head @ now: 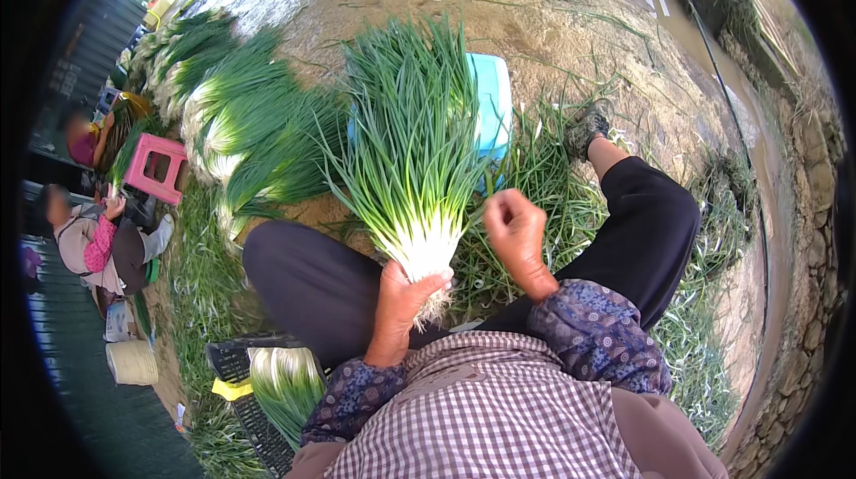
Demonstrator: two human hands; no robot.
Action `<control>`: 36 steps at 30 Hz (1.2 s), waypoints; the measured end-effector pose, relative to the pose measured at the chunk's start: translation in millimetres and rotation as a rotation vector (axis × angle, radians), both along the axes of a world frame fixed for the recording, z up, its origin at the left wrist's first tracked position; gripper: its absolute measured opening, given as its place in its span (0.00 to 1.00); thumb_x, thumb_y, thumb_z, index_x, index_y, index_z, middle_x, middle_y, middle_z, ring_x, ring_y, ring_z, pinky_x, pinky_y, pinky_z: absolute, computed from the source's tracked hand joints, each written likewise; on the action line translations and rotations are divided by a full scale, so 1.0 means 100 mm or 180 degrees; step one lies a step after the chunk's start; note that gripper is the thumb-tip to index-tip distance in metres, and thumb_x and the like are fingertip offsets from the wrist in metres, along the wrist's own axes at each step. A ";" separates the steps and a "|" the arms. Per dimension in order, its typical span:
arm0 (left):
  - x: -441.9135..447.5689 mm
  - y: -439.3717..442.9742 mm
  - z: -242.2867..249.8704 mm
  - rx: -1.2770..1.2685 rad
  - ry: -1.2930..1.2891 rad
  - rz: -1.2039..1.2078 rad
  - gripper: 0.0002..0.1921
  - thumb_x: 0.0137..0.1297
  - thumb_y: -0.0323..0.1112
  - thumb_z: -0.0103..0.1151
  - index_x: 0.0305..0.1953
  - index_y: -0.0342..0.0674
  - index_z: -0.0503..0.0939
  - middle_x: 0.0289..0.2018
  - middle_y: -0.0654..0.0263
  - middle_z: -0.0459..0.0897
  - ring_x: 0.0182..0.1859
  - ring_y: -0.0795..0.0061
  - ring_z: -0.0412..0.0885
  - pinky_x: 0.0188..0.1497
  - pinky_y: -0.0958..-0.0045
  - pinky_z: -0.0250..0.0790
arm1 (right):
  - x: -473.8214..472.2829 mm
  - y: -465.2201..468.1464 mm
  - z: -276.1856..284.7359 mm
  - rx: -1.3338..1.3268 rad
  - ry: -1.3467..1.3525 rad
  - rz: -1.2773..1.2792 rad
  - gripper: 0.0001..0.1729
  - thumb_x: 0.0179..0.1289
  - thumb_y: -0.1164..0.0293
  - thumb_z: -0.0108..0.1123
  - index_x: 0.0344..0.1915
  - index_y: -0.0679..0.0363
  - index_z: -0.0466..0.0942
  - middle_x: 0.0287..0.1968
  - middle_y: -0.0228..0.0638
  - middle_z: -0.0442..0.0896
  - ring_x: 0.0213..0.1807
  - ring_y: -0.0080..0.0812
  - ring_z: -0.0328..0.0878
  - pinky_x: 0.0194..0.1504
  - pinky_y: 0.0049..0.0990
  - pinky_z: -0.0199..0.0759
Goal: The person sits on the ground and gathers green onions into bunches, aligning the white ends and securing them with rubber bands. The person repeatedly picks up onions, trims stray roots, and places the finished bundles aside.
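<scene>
My left hand (401, 302) grips a thick bunch of scallions (421, 231) by the white ends, just above the stringy roots (433, 308). Its green leaves fan out away from me, over a turquoise plastic stool (493, 101) that they partly hide. To the right of the bunch, my right hand (518, 231) is off it, with the fingers curled in. A thin leaf shows beside those fingers; whether they pinch it is unclear.
Several scallion bunches (267, 144) lie at left. Behind them are a pink stool (157, 168) and two seated people (100, 245). A black crate (261, 412) with scallions (284, 385) stands by my left knee. Leaf trimmings (555, 171) cover the ground; a water channel (779, 265) runs at right.
</scene>
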State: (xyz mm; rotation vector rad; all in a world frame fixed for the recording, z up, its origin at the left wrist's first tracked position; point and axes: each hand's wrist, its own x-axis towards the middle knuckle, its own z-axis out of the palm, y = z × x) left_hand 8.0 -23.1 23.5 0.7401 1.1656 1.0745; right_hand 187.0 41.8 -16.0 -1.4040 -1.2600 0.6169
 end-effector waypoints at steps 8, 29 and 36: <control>-0.12 0.00 0.05 -0.0045 -0.0071 -0.0070 0.18 0.54 0.21 0.67 0.47 0.30 0.76 0.33 0.63 0.83 0.30 0.78 0.81 0.33 0.77 0.75 | 0.59 -0.68 -0.51 -0.2439 -0.2523 0.2254 0.18 0.51 0.62 0.64 0.42 0.58 0.82 0.40 0.48 0.84 0.43 0.49 0.82 0.45 0.43 0.77; -0.14 -0.07 -0.05 -0.0516 -0.0623 -0.0058 0.22 0.64 0.35 0.62 0.55 0.32 0.69 0.37 0.57 0.82 0.30 0.69 0.82 0.32 0.72 0.77 | 0.03 -0.03 0.05 -0.2596 0.2906 0.1360 0.20 0.61 0.58 0.67 0.40 0.62 0.74 0.34 0.26 0.76 0.32 0.16 0.71 0.25 0.13 0.66; -0.14 -0.07 -0.02 -0.0373 -0.0657 -0.0193 0.27 0.55 0.35 0.71 0.51 0.29 0.72 0.35 0.57 0.82 0.30 0.71 0.82 0.32 0.72 0.77 | -0.04 0.00 0.22 -0.1909 0.2018 0.1855 0.30 0.62 0.58 0.66 0.57 0.67 0.70 0.46 0.35 0.81 0.44 0.26 0.78 0.41 0.25 0.76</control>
